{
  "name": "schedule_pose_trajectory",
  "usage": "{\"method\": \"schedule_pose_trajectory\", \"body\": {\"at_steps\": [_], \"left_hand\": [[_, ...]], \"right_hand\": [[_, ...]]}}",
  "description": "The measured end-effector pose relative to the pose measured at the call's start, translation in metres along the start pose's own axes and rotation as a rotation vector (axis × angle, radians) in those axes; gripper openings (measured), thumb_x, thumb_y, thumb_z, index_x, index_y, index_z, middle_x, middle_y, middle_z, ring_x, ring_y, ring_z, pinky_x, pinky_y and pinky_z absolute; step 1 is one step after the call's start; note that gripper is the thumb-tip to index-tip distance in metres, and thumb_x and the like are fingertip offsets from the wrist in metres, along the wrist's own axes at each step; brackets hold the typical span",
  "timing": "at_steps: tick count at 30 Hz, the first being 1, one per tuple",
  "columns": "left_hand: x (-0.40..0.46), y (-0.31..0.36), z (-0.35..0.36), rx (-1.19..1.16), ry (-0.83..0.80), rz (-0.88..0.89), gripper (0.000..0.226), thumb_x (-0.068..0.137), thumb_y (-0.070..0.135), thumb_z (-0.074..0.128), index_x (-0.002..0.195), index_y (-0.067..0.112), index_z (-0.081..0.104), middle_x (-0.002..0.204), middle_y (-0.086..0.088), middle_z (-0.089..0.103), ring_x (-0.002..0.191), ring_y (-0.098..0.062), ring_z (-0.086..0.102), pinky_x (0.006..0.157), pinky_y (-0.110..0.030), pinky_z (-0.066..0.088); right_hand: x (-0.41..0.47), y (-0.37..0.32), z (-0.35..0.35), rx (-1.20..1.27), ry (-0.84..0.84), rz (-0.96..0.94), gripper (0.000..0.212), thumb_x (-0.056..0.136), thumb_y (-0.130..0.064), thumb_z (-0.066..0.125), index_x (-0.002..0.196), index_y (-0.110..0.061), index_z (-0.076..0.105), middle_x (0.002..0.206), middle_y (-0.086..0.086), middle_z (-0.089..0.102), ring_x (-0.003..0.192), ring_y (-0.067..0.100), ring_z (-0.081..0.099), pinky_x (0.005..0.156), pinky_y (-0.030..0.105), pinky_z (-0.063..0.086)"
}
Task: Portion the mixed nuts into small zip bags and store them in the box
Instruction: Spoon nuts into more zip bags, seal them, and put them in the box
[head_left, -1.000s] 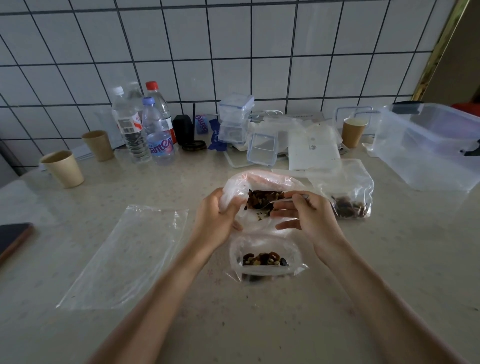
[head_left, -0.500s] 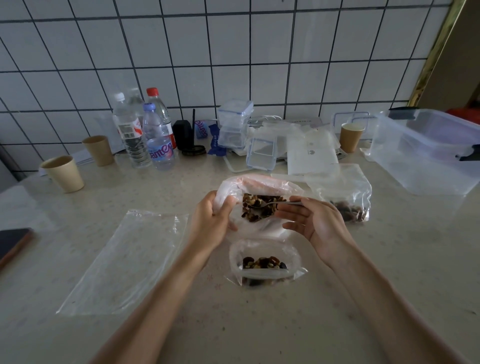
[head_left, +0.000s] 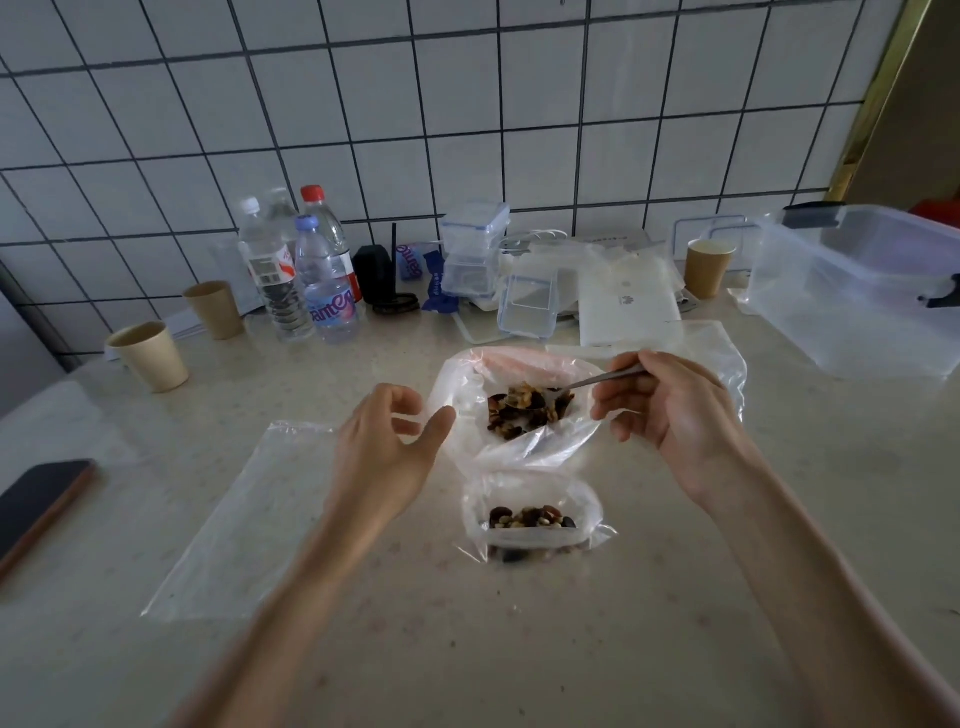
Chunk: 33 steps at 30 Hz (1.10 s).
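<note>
1. Scooping: my right hand (head_left: 670, 410) pinches spoon (head_left: 587, 383) in big nut bag (head_left: 519, 410); left hand (head_left: 387, 447) loose, holding nothing.
2. Small zip bag (head_left: 535, 519) part-filled, unsealed.
3. Box (head_left: 852, 296) apparently empty; storing remains.

Blue-capped bottle (head_left: 326, 291): pale label with pink lettering, reads partly as "ante"; the start is turned out of sight.

White-capped bottle (head_left: 270, 275): white label with a barcode block and a red mark; print too small to read.

Blue wrapper (head_left: 408, 261) behind the black holder: white letters, same style of script, cut off and not legible.

White flat box (head_left: 626, 306): small grey logo at the top centre, too faint to make out.
</note>
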<state>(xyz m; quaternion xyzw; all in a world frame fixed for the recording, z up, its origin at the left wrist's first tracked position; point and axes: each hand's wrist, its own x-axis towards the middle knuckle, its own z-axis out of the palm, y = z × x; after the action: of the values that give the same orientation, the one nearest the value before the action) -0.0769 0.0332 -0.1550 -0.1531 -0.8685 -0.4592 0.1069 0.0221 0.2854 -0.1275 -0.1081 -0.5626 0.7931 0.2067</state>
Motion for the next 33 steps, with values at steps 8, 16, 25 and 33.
{"method": "schedule_pose_trajectory", "body": {"at_steps": [8, 16, 25, 33], "left_hand": [[-0.051, 0.004, -0.003, 0.011, -0.283, 0.001, 0.031, 0.092, 0.063, 0.063, 0.087, 0.033, 0.068, 0.071, 0.014, 0.074, 0.059, -0.005, 0.071, 0.058, -0.019, 0.049], [-0.053, 0.007, 0.006, -0.091, -0.385, -0.043, 0.025, 0.102, 0.049, 0.058, 0.088, 0.033, 0.071, 0.062, 0.0, 0.074, 0.052, -0.011, 0.068, 0.059, -0.032, 0.053], [-0.049, 0.003, 0.004, 0.131, -0.263, 0.06, 0.026, 0.095, 0.058, 0.06, 0.084, 0.036, 0.068, 0.067, 0.02, 0.07, 0.058, -0.002, 0.067, 0.059, -0.026, 0.05], [0.012, 0.038, 0.006, 0.145, 0.019, 0.502, 0.02, 0.089, 0.038, 0.078, 0.091, 0.023, 0.065, 0.077, 0.014, 0.063, 0.068, -0.004, 0.06, 0.061, -0.021, 0.048]], "right_hand": [[-0.008, -0.011, -0.005, -0.297, -0.225, -0.045, 0.038, 0.111, -0.022, 0.038, 0.089, -0.005, 0.063, 0.07, 0.02, 0.067, 0.059, 0.031, 0.063, 0.046, 0.032, 0.042], [-0.019, -0.01, 0.001, -0.757, -0.379, -0.405, 0.039, 0.11, -0.033, 0.04, 0.082, -0.015, 0.06, 0.062, 0.008, 0.06, 0.054, 0.019, 0.057, 0.052, 0.023, 0.043], [-0.014, -0.006, 0.004, -0.546, -0.218, -0.432, 0.04, 0.11, -0.029, 0.04, 0.08, -0.01, 0.058, 0.055, 0.018, 0.056, 0.047, 0.02, 0.05, 0.048, 0.02, 0.037], [-0.002, 0.003, 0.003, -0.257, 0.064, -0.136, 0.036, 0.111, -0.024, 0.043, 0.088, -0.006, 0.064, 0.063, 0.01, 0.068, 0.05, 0.024, 0.062, 0.04, 0.03, 0.038]]}}
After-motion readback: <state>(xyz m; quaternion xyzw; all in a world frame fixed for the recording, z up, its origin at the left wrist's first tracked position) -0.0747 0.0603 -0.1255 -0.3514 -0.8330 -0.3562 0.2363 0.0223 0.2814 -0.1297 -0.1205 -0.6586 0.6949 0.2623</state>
